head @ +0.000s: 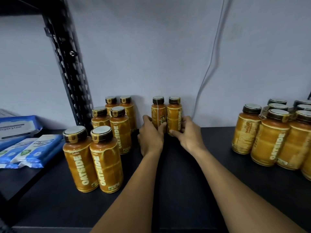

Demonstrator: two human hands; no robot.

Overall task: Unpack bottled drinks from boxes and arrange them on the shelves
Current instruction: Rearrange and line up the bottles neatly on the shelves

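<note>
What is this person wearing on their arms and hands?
Nothing that shows. The left hand and right hand have no gloves, and no rings on the fingers or watch at the wrists. The arms are bare to the frame's edge, with no sleeves in view.

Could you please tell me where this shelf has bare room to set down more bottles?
Bare shelf lies between the held pair and the right cluster, and along the front edge. Crowded: the left group beside the post.
</note>
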